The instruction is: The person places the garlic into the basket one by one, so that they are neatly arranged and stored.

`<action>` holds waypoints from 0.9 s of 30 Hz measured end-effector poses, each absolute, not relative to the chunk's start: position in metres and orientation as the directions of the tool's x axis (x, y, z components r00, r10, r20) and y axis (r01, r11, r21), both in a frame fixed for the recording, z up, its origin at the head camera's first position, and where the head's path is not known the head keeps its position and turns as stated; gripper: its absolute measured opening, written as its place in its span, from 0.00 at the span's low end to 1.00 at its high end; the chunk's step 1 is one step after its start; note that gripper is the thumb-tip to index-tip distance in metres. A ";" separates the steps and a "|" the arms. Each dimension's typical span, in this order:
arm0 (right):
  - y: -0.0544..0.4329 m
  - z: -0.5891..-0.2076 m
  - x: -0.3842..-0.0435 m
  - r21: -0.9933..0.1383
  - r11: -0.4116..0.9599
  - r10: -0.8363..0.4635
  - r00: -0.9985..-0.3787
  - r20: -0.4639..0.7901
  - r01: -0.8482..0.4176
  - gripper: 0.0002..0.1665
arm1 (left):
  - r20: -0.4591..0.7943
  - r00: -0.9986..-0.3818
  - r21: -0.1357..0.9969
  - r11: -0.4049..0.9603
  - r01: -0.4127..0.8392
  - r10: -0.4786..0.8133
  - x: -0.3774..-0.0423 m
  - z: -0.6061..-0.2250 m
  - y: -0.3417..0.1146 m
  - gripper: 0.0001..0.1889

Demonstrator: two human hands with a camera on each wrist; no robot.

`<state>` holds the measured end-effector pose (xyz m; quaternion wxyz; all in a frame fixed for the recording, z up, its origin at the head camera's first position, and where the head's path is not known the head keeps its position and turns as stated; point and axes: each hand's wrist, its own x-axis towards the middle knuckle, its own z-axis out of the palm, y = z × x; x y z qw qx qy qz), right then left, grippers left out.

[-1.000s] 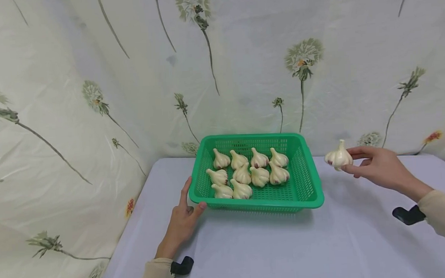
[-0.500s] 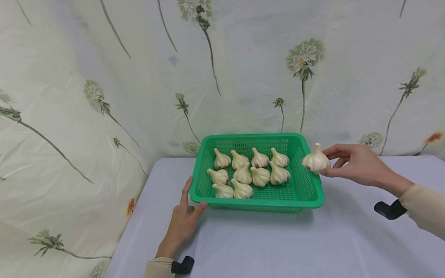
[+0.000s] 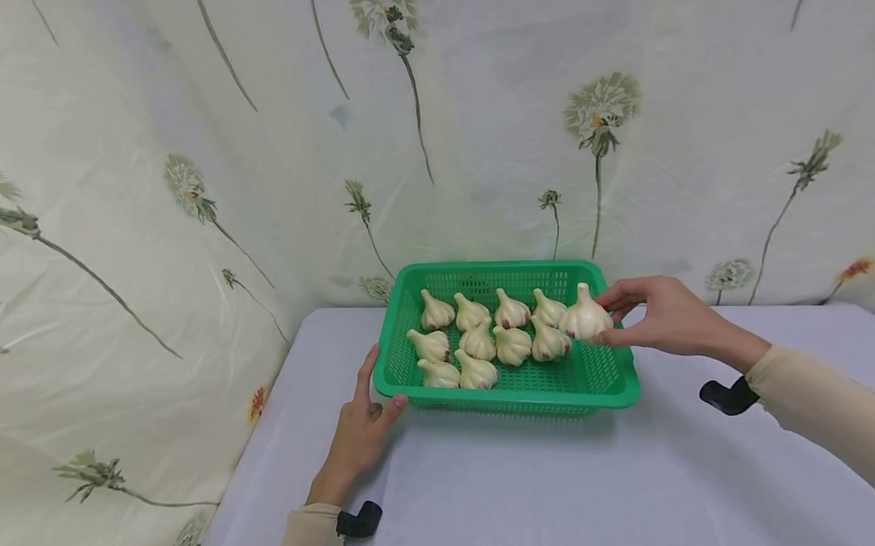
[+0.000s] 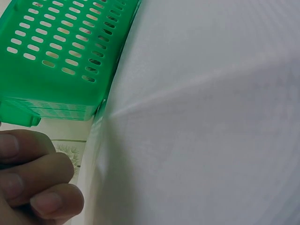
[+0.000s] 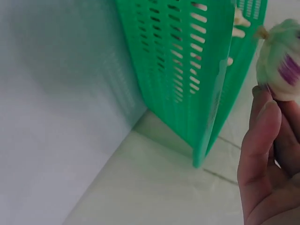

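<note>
A green plastic basket (image 3: 502, 400) with slotted walls holds several garlic bulbs (image 3: 476, 343), pale with purplish marks, set in loose rows toward its left and middle. My right hand (image 3: 663, 318) pinches another garlic bulb (image 3: 584, 318) between thumb and fingertips, stem up, over the right part of the basket. In the right wrist view this bulb (image 5: 282, 63) is partly cut off by the frame edge. My left hand (image 3: 360, 435) holds the basket's near left corner between thumb and index finger. Its other fingers (image 4: 51, 161) are curled below the rim in the left wrist view.
The basket stands on a table with a pale lilac cloth (image 3: 528, 497). Behind and to the left hangs a whitish curtain (image 3: 490, 140) printed with dandelions. A black strap mount (image 3: 729, 396) sits on the right wrist, and a similar mount (image 3: 359, 520) on the left.
My right hand has carried the garlic bulb leftward, from beside the basket across its right rim to above its inside. The left hand and the basket have stayed in place.
</note>
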<state>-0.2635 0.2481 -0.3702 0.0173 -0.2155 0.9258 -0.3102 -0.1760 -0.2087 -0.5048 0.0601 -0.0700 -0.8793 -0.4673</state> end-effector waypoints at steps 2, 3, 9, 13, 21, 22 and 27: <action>0.242 -0.370 -0.264 -0.588 0.699 -0.433 -0.895 0.105 -0.408 0.24 | 0.171 -0.983 0.812 0.556 0.180 0.068 -0.176 -0.504 -0.209 0.45; 0.239 -0.370 -0.264 -0.590 0.691 -0.445 -0.889 0.108 -0.418 0.24 | 0.172 -0.983 0.811 0.557 0.181 0.068 -0.176 -0.504 -0.209 0.45; 0.219 -0.366 -0.271 -0.590 0.666 -0.513 -0.855 0.083 -0.457 0.27 | 0.183 -0.981 0.811 0.554 0.189 0.066 -0.176 -0.504 -0.209 0.45; 0.207 -0.363 -0.277 -0.588 0.646 -0.564 -0.823 0.061 -0.487 0.33 | 0.182 -0.981 0.812 0.552 0.190 0.069 -0.176 -0.506 -0.209 0.45; 0.190 -0.365 -0.289 -0.599 0.629 -0.626 -0.780 -0.013 -0.495 0.32 | 0.179 -0.982 0.814 0.550 0.187 0.069 -0.177 -0.506 -0.209 0.45; 0.188 -0.366 -0.291 -0.599 0.631 -0.630 -0.776 -0.026 -0.493 0.32 | 0.179 -0.981 0.813 0.551 0.186 0.068 -0.177 -0.506 -0.209 0.45; 0.176 -0.370 -0.295 -0.588 0.651 -0.658 -0.743 -0.121 -0.481 0.33 | 0.183 -0.981 0.811 0.554 0.187 0.064 -0.178 -0.507 -0.210 0.46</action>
